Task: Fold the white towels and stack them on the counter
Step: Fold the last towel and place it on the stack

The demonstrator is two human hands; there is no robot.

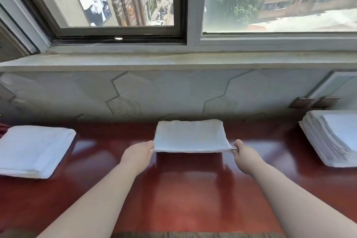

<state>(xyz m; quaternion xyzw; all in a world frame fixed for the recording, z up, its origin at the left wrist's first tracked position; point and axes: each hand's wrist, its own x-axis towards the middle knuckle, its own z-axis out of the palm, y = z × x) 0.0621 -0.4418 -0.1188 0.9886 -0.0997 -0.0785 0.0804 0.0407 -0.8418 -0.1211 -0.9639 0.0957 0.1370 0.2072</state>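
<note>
The counter [185,199] fills the lower half of the frame. In its middle, towards the back, lies the towel [190,135]. The left hand [138,153] pinches its near left corner and the right hand [244,157] pinches its near right corner, so the near edge runs between the two hands. At the left edge of the frame, well apart from the towel, the left pile [34,150] of folded towels rests on the counter. At the right edge stands the right pile [332,137], also on the counter. Behind all three rises the wall [173,94], with two switch plates [313,101] just above the right pile. On top of the wall runs the window sill [173,62], and above it the window [190,6] fills the upper part of the frame.
</note>
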